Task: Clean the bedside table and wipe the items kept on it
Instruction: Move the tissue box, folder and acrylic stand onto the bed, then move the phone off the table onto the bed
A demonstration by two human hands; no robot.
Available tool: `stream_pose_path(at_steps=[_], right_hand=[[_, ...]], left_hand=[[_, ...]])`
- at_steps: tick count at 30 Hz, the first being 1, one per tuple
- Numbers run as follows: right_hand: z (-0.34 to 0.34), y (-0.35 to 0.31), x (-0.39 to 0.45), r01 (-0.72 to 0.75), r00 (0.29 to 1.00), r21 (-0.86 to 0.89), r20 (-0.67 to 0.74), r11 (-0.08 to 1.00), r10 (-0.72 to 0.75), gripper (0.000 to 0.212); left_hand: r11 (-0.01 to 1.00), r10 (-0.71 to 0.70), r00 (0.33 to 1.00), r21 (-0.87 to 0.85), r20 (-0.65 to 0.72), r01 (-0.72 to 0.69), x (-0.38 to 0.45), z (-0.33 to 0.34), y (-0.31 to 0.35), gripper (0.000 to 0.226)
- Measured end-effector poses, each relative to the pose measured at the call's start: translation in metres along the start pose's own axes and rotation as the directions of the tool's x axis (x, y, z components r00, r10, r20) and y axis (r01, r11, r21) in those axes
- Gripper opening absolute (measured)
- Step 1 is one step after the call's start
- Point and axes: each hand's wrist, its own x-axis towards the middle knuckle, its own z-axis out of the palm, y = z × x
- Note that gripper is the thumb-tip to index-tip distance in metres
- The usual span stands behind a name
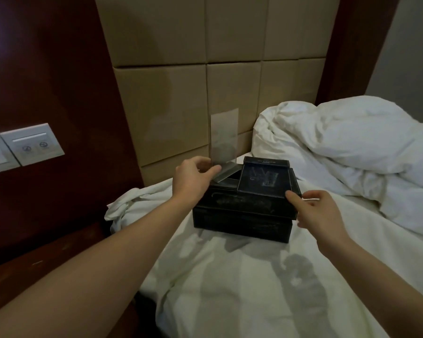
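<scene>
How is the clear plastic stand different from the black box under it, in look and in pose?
The clear plastic stand is see-through and thin; the black box is dark, opaque and bulky. The stand rises upright, while the box lies flat and low on the white bedsheet. The left hand pinches the stand's base; the right hand touches the box's corner. Both are angular, hard-looking items.

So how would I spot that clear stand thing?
Look at the white bed below the tan headboard. A black box sits on it. The clear stand rises from the box's left top, pinched by the left hand; it alone is see-through.
</scene>
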Motion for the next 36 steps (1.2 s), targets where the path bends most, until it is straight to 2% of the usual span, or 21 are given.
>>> stream_pose_path(at_steps=[2,4,7,10,12,15,17,21,24,26,28,31,34,36], right_hand=[[-0.004,0.0,-0.017,0.108,0.991,-0.163,-0.061,0.981,-0.119,0.041],[-0.002,-0.004,-0.043,0.244,0.966,-0.271,-0.016,0.931,-0.258,0.033],[0.022,-0.011,-0.089,0.43,0.902,-0.403,0.225,0.808,-0.368,0.023],[0.068,-0.01,-0.146,0.621,0.775,-0.482,0.494,0.619,-0.393,0.018],[0.107,-0.007,-0.192,0.729,0.667,-0.445,0.631,0.52,-0.395,0.017],[0.17,0.001,-0.253,0.847,0.505,-0.324,0.739,0.421,-0.446,0.02],[0.213,0.006,-0.286,0.88,0.413,-0.226,0.798,0.418,-0.439,0.021],[0.294,0.016,-0.335,0.862,0.28,-0.078,0.896,0.5,-0.344,0.02],[0.356,0.016,-0.371,0.862,0.242,-0.041,0.909,0.504,-0.339,0.03],[0.396,0.013,-0.393,0.866,0.226,-0.033,0.916,0.5,-0.332,0.033],[0.434,0.007,-0.412,0.866,0.233,-0.046,0.918,0.498,-0.321,0.035],[0.481,0.004,-0.431,0.837,0.258,-0.08,0.93,0.542,-0.262,0.043],[0.511,0.006,-0.444,0.75,0.281,-0.125,0.949,0.65,-0.142,0.037],[0.524,0.008,-0.447,0.663,0.332,-0.176,0.94,0.728,-0.075,0.039]], left_hand=[[0.998,0.009,0.999,0.059,0.041,-0.012,-0.018,-0.015,-0.004,0.032],[0.995,0.012,0.997,0.096,0.081,-0.02,-0.045,-0.034,-0.013,0.028],[0.974,0.027,0.996,0.221,0.086,-0.046,-0.097,-0.071,-0.038,0.026],[0.913,0.002,0.997,0.407,0.076,-0.033,-0.159,-0.123,-0.071,0.026],[0.854,-0.046,0.997,0.52,0.065,0.006,-0.211,-0.167,-0.097,0.028],[0.743,-0.136,0.991,0.66,-0.01,0.109,-0.281,-0.239,-0.143,0.032],[0.666,-0.19,0.975,0.714,-0.114,0.214,-0.316,-0.291,-0.176,0.031],[0.553,-0.225,0.9,0.711,-0.374,0.434,-0.358,-0.387,-0.235,0.026],[0.433,-0.321,0.808,0.682,-0.494,0.589,-0.362,-0.447,-0.271,0.035],[0.337,-0.371,0.798,0.732,-0.475,0.592,-0.355,-0.474,-0.293,0.051],[0.303,-0.408,0.785,0.742,-0.467,0.599,-0.341,-0.487,-0.309,0.06],[0.352,-0.51,0.713,0.64,-0.481,0.683,-0.322,-0.496,-0.336,0.061],[0.47,-0.643,0.646,0.454,-0.411,0.757,-0.311,-0.502,-0.355,0.066],[0.536,-0.658,0.626,0.324,-0.418,0.78,-0.309,-0.502,-0.359,0.069]])
